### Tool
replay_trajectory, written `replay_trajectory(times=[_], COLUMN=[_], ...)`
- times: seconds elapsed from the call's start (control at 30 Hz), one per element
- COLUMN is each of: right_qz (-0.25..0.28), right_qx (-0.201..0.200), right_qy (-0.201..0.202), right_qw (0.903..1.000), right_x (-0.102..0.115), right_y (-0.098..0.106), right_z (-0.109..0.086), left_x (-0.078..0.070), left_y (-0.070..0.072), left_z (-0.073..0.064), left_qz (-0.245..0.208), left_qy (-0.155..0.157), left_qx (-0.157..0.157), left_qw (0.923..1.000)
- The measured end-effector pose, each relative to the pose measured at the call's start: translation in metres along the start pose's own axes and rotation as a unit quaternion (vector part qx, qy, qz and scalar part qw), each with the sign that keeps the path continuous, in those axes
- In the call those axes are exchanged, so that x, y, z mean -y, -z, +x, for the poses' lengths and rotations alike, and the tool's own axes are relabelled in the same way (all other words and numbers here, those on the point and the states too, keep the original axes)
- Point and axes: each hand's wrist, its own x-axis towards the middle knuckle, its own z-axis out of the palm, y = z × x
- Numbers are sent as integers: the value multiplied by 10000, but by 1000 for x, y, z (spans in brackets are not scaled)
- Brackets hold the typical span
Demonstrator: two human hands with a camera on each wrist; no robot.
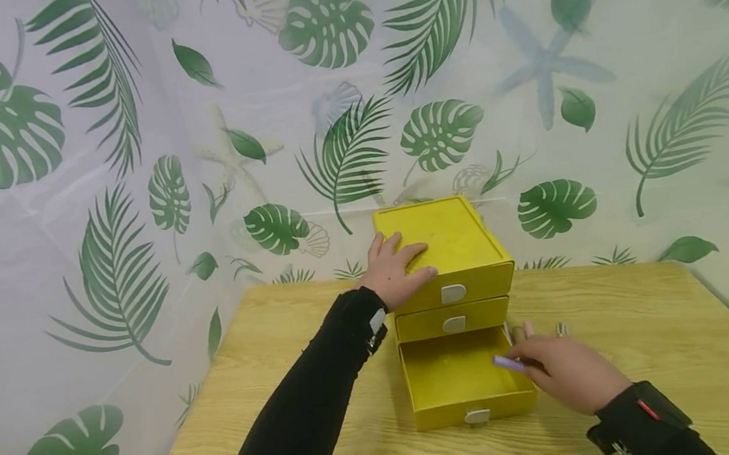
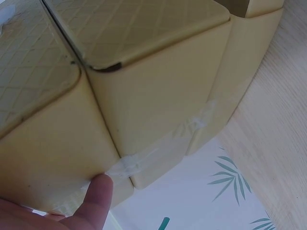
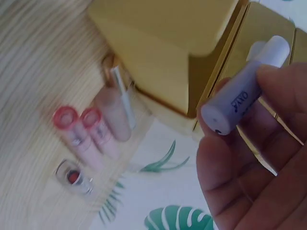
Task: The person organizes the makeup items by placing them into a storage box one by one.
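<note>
Lavender tube (image 3: 244,89) was pinched between the thumb and curled fingers of the right hand (image 1: 569,369), at the right edge of the pulled-out bottom drawer (image 1: 445,416). The left hand (image 1: 395,274) rested, fingers spread, on the yellow cabinet (image 1: 444,234), above the tube.

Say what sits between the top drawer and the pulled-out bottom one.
The middle drawer, with its white tab at the front; the head view shows it.
</note>
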Motion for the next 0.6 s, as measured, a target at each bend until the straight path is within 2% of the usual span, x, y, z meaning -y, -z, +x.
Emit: replay_trajectory(times=[0.13,0.47,0.6], right_qz=[-79,276,300], right_qx=[147,799,881], right_qy=[213,821,863], right_qw=[9996,9930,9919], right_x=[6,8,6], right_y=[-5,-11,-12], right_z=[4,7,8], left_x=[0,1,1], left_y=[0,0,0], left_z=[0,0,0], left_qz=[13,-9,7], left_qy=[8,-30,-21], left_qx=[-2,-5,-2], left_qw=[10000,10000,10000])
